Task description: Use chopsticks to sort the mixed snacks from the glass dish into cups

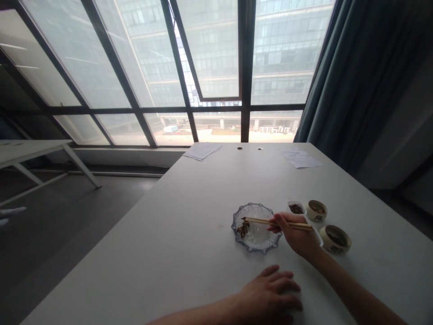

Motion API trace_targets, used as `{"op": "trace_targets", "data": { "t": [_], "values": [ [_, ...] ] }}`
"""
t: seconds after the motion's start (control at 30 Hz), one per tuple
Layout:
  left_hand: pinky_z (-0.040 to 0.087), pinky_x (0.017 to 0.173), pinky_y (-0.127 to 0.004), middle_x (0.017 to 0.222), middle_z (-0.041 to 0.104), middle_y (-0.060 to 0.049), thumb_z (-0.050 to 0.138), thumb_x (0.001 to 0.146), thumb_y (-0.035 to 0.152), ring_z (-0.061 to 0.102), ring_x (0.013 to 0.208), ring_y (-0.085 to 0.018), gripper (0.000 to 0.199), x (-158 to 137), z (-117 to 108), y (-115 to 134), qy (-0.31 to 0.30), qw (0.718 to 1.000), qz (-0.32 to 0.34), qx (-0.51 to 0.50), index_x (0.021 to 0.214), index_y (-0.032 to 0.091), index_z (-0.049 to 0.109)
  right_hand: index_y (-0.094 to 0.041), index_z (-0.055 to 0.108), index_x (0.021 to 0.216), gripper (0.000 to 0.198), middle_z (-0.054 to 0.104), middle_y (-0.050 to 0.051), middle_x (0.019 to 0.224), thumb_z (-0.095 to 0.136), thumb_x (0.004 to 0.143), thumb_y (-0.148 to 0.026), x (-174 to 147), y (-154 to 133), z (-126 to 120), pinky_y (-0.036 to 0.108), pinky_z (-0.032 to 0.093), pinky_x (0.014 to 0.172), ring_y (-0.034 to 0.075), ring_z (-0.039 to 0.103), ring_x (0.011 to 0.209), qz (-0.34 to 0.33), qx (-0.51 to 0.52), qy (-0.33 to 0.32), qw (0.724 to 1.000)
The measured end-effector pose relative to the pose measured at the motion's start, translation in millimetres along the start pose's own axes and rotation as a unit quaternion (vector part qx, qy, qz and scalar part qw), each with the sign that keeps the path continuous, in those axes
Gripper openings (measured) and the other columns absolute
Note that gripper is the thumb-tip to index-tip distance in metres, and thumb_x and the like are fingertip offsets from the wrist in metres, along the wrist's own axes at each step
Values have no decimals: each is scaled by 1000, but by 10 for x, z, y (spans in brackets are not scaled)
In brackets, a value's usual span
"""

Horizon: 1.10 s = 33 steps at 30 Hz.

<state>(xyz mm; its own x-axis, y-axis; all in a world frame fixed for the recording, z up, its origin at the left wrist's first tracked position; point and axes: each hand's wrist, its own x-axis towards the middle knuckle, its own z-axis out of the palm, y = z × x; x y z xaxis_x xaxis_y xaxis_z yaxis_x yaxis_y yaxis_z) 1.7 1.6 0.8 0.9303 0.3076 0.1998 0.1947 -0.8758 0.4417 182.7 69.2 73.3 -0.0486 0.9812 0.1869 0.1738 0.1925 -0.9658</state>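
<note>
My right hand point(295, 234) grips a pair of wooden chopsticks point(259, 220), their tips over the left side of a clear scalloped glass dish point(255, 248). Below the tips, a small heap of brown dried bits point(242, 229) lies in the dish; whether the tips hold a piece is too small to tell. My left hand point(270, 291) rests on the table in front of the dish, fingers spread, holding nothing. Just beyond my right hand stands a small white tray point(305, 206) with dark reddish-brown bits. Another white container point(318, 237) is mostly hidden behind that hand.
Two round cream bowls with dark contents, a farther bowl point(316, 211) and a nearer bowl point(335, 238), stand at the right on the white table point(169, 225). Paper sheets lie at the far left point(202, 151) and far right point(300, 158). A blue curtain point(352, 90) hangs beyond.
</note>
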Motion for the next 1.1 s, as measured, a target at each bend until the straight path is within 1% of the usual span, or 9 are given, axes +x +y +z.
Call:
{"op": "trace_targets", "data": {
  "t": [0.13, 0.23, 0.33, 0.43, 0.57, 0.8, 0.87, 0.97, 1.1],
  "values": [
    [23, 123, -40, 142, 59, -5, 48, 99, 40, 40, 144, -20, 30, 10, -30, 12, 8, 1000, 7, -3, 123, 25, 58, -18, 77, 88, 42, 79, 11, 80, 69, 86, -60, -101, -219, -394, 38, 65, 67, 28, 78, 72, -5, -8, 98, 995],
    [25, 122, -40, 142, 58, -5, 51, 98, 38, 41, 143, -21, 30, 11, -70, 31, -1, 1000, 3, -13, 124, 26, 58, -20, 77, 89, 38, 79, 10, 78, 70, 86, -57, -181, -374, -767, 39, 66, 64, 28, 77, 67, -22, -51, 211, 976],
    [26, 122, -40, 143, 58, -6, 52, 97, 36, 43, 142, -22, 30, 12, -112, 58, -5, 1000, -6, -24, 125, 27, 57, -18, 76, 89, 36, 78, 12, 77, 72, 86, -54, -249, -406, -1089, 40, 66, 65, 29, 77, 65, -41, -88, 276, 956],
    [26, 121, -41, 142, 58, -7, 52, 97, 36, 43, 142, -22, 29, 16, -135, 75, -3, 1000, -9, -30, 124, 27, 58, -18, 77, 91, 35, 78, 14, 81, 73, 86, -52, -297, -313, -1299, 40, 65, 65, 29, 77, 65, -19, -97, 291, 952],
    [26, 121, -39, 141, 59, -7, 50, 98, 37, 45, 141, -21, 29, 24, -135, 79, 4, 1000, -4, -20, 123, 26, 58, -20, 76, 87, 31, 77, 19, 83, 77, 82, -51, -319, -200, -1409, 41, 63, 65, 31, 77, 68, 35, -60, 260, 963],
    [27, 121, -40, 140, 60, -6, 53, 96, 35, 45, 140, -22, 28, 30, -126, 90, 4, 1000, -11, -24, 122, 27, 59, -20, 77, 85, 35, 77, 13, 74, 75, 81, -56, -290, -298, -1172, 38, 63, 62, 29, 76, 63, 9, -67, 259, 963],
    [27, 121, -40, 139, 60, -6, 53, 96, 35, 46, 140, -22, 28, 30, -124, 89, 5, 1000, -11, -25, 122, 27, 59, -19, 77, 87, 38, 77, 10, 73, 73, 83, -57, -273, -291, -991, 37, 63, 61, 27, 76, 63, 9, -60, 201, 978],
    [27, 121, -40, 140, 60, -6, 53, 96, 35, 45, 140, -22, 28, 29, -127, 84, 5, 1000, -6, -22, 122, 26, 58, -19, 77, 89, 38, 78, 9, 77, 66, 90, -55, -228, -224, -669, 34, 63, 65, 25, 76, 69, 7, -64, 61, 996],
    [26, 121, -38, 139, 60, -5, 52, 98, 36, 45, 140, -21, 27, 32, -104, 64, 9, 1000, 4, -11, 121, 25, 59, -20, 77, 81, 40, 77, 7, 77, 58, 96, -52, -125, -128, -305, 30, 59, 67, 21, 73, 71, -40, -93, -42, 994]
  ]
}}
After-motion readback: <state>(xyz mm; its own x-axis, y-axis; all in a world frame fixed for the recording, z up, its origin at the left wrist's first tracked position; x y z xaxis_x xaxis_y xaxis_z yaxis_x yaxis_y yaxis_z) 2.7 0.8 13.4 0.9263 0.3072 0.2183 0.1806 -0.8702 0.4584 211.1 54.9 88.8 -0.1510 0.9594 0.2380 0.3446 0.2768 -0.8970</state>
